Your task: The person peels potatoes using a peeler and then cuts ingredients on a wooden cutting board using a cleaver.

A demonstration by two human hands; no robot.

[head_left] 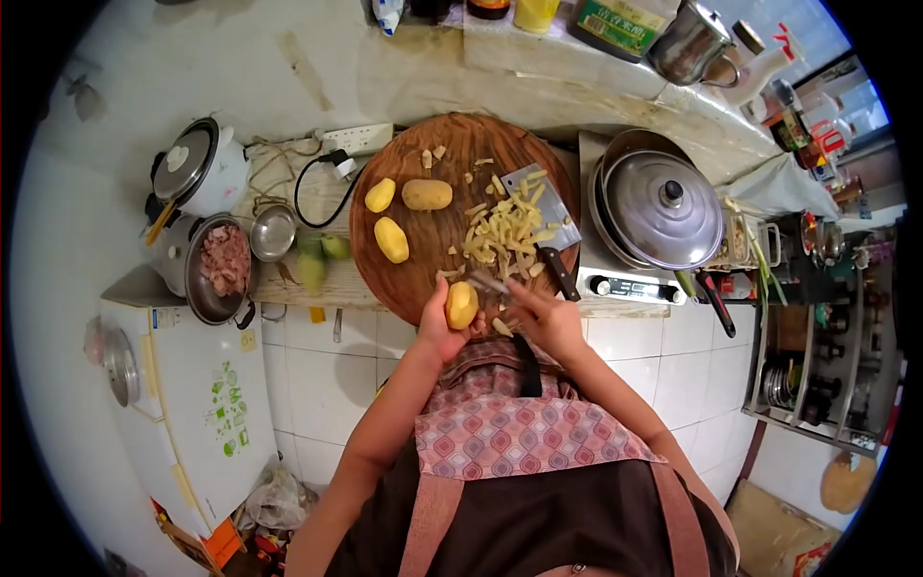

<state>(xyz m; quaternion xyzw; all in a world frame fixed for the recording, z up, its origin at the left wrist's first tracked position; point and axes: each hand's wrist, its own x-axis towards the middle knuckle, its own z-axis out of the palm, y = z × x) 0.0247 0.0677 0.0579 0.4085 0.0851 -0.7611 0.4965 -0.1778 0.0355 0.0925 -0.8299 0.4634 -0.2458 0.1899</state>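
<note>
My left hand (438,327) holds a partly peeled potato (461,306) over the near edge of the round wooden board (409,159). Just right of it, my right hand (543,317) grips a small peeling tool (488,282), partly blurred. Two peeled potatoes (391,239) and one brown unpeeled potato (427,194) lie on the board's left side. A heap of pale potato peelings (505,229) covers the right part of the board, some of it on the blade of a cleaver (558,216) whose dark handle points toward me.
Right of the board, a lidded pan (663,212) stands on a cooktop (636,289). On the left are a pan of raw meat (224,260), a small metal bowl (273,232), green produce (311,266) and a white cooker (216,168). Bottles line the back shelf (538,53).
</note>
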